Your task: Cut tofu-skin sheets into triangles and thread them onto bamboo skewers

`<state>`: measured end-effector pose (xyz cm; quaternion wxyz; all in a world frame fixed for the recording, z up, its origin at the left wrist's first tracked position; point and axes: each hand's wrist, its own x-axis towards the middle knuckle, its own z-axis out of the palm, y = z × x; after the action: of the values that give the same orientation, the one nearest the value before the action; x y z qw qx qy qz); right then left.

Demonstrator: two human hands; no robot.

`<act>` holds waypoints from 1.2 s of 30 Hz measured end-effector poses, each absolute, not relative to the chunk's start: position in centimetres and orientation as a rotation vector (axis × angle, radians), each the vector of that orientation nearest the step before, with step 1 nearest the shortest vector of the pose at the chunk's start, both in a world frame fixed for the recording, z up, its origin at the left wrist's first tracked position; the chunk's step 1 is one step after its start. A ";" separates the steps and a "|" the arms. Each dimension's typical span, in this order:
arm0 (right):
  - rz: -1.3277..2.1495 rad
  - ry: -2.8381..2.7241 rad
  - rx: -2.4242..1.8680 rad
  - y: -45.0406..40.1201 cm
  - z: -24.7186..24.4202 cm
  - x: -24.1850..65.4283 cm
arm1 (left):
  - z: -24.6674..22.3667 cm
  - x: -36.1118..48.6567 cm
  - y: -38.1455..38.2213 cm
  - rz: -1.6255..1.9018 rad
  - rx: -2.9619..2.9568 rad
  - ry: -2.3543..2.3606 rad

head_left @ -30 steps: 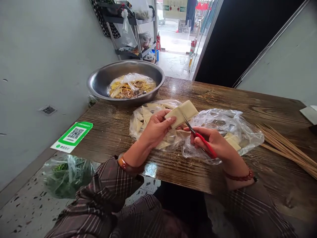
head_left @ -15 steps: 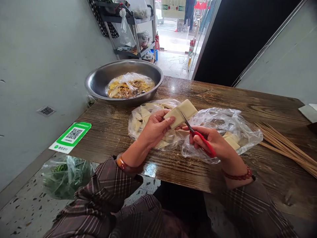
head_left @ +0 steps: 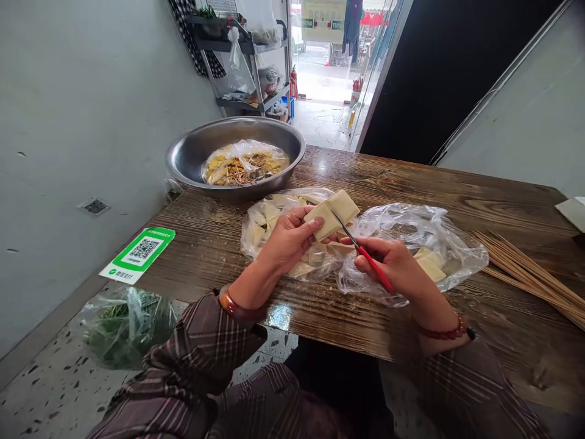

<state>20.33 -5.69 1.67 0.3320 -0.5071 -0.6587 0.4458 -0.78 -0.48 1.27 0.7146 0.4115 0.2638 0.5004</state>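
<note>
Green QR card [head_left: 138,255] on the table, "TSING" on the doorway sign [head_left: 337,25] — metal basin [head_left: 183,160] holds bagged skewers [head_left: 237,172]. Left hand [head_left: 292,235]'s pinching the pale sheet [head_left: 333,214] over a bag; right hand [head_left: 388,262]'s curled round red scissors [head_left: 375,268].

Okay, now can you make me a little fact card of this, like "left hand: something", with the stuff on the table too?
Left hand: holds a flat, pale beige rectangle
Right hand: holds red-handled metal scissors
Scissors' blades: at the rectangle's middle
Behind the hands, on the left: wide silver metal bowl
By the hands: two clear plastic bags with pale flat pieces
Far right: thin tan wooden sticks
Left edge: green-and-white card with a square code
Table: brown wood
</note>
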 end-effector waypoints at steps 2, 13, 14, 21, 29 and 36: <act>1.185 -1.731 -1.296 -5.6 1.5 20.3 | 1.3 -0.7 -0.6 1.097 0.923 0.594; 1.205 -1.750 -1.229 -5.6 1.5 19.8 | 1.1 -0.5 -0.8 1.001 0.979 0.591; 1.214 -1.743 -1.234 -5.6 1.5 19.8 | 1.1 -0.5 -0.8 1.002 0.981 0.592; 1.227 -1.729 -1.272 -5.6 1.2 19.9 | 0.8 -0.8 -0.7 0.981 1.011 0.611; 1.296 -1.643 -1.251 -5.5 1.1 19.9 | 1.0 -0.7 -0.9 0.980 1.071 0.640; 1.237 -1.592 -1.267 -5.5 1.3 19.7 | 1.1 -0.8 -0.4 1.101 0.908 0.586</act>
<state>19.71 -5.52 1.31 0.3711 -0.4942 -0.6207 0.4825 -0.80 -0.39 1.11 0.7170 0.4101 0.2649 0.4975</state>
